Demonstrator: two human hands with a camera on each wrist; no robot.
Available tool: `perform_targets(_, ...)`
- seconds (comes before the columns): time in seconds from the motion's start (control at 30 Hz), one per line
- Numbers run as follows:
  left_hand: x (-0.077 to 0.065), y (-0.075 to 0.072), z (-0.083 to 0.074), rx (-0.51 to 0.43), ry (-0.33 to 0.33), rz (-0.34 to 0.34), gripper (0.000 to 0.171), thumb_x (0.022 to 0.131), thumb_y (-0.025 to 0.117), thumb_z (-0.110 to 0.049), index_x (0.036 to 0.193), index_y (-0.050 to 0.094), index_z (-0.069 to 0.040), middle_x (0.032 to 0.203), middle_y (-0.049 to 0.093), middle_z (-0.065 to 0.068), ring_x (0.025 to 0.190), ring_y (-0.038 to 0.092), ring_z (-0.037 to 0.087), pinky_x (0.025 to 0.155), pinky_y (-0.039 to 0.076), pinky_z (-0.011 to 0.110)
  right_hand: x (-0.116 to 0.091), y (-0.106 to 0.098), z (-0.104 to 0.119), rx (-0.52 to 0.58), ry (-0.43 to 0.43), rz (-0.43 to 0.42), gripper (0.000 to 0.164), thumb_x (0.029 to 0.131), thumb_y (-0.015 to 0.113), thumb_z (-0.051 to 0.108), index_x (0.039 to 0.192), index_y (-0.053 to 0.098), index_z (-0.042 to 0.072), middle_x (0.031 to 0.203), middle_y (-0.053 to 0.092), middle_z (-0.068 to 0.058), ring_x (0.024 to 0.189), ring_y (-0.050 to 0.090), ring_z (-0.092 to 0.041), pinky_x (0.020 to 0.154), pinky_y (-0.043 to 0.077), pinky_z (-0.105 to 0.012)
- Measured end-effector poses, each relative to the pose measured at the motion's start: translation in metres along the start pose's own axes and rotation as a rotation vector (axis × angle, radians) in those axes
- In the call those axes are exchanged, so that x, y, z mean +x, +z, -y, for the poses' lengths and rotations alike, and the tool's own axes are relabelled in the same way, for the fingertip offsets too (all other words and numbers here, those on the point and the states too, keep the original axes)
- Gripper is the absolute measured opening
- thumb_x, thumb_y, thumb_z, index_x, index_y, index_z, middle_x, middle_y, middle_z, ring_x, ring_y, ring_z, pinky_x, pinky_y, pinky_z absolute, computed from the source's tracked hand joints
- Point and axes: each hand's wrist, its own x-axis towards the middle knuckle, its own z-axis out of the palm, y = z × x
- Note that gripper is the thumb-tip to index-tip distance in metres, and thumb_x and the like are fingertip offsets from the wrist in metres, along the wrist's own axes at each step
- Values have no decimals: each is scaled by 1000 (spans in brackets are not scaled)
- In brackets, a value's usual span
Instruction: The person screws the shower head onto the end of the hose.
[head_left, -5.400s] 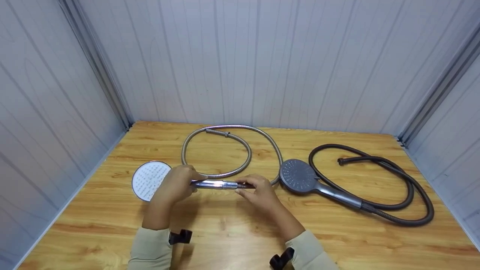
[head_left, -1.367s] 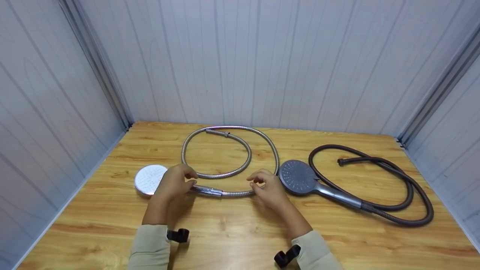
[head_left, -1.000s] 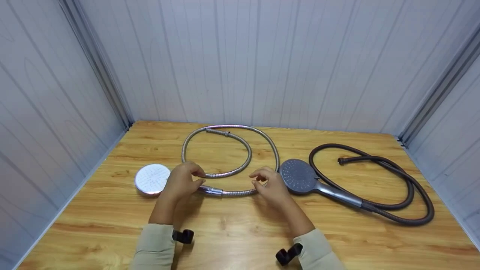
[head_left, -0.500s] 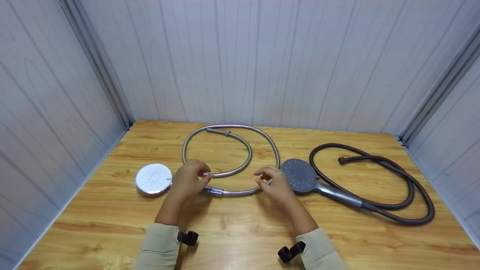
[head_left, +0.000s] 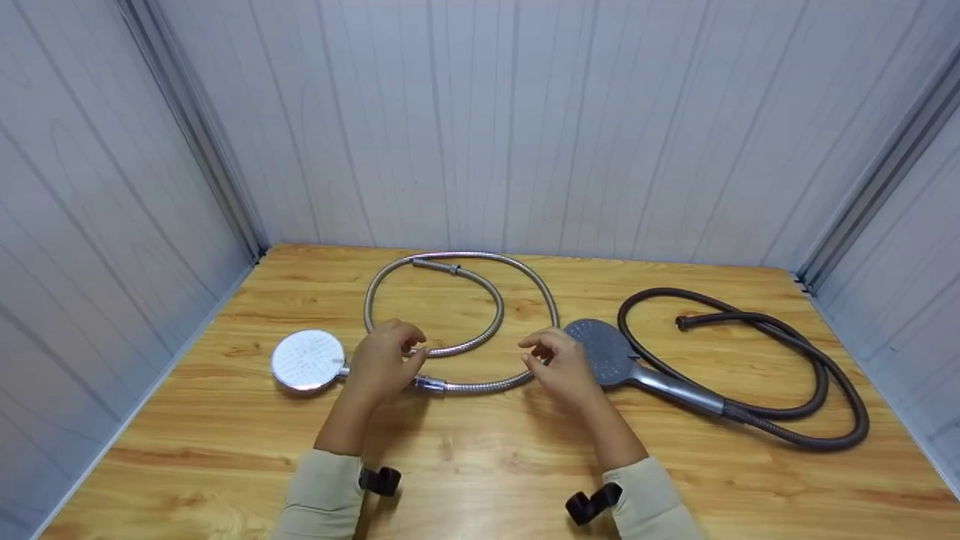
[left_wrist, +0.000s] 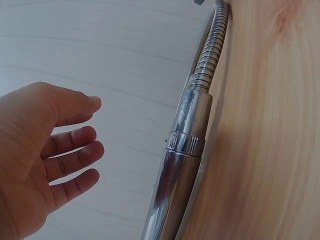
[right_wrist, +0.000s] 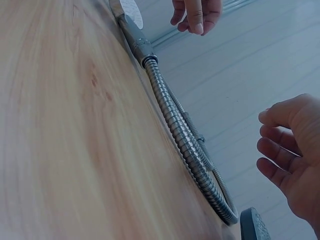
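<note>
A chrome shower head (head_left: 307,361) with a white face lies on the wooden table at the left. Its handle end (left_wrist: 187,122) joins a silver metal hose (head_left: 480,387) that loops behind. My left hand (head_left: 386,361) hovers above the handle, fingers loosely bent and holding nothing; it hides part of the handle. Above the hose's right bend is my right hand (head_left: 562,366), fingers relaxed and apart from everything. It covers part of a grey shower head (head_left: 604,352). Both wrist views show a gap between each hand and the chrome pieces.
A dark hose (head_left: 825,375) runs from the grey shower head and coils at the right, its loose end nut (head_left: 682,322) lying inside the coil. The silver hose's free end (head_left: 454,268) rests near the back. White panel walls (head_left: 480,127) enclose the table on three sides.
Earlier both hands gripped the chrome handle and hose joint, raised slightly. They have let go, the shower head now lies on the table, and both hands have drifted to the right.
</note>
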Motion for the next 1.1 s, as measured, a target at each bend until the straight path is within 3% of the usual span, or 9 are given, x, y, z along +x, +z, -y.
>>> perform_targets(0.27,0,2,-3,21,20,-26,12,83,76,-14,90,69,-7,81,60,5,75,59,20,65,50,36,-2,-8,-3,-4,-22,-18,14,83,70,-6,96,71,0,93,64,-9,78,59,-18,65,48,-24)
perform_targets(0.83,-3,2,-8,34,11,0,23,80,80,-17,94,65,-7,82,57,3,73,54,19,63,46,37,-8,-32,-14,-63,-92,-60,14,82,70,-8,95,71,-2,92,64,-8,80,60,-23,73,52,-34)
perform_targets(1.1,-2,5,-12,-39,60,-26,30,79,81,-15,100,62,-7,88,57,7,80,58,25,66,48,39,-13,-45,-17,-147,-108,-86,21,80,76,-3,100,70,0,96,63,-7,81,60,-21,72,52,-37)
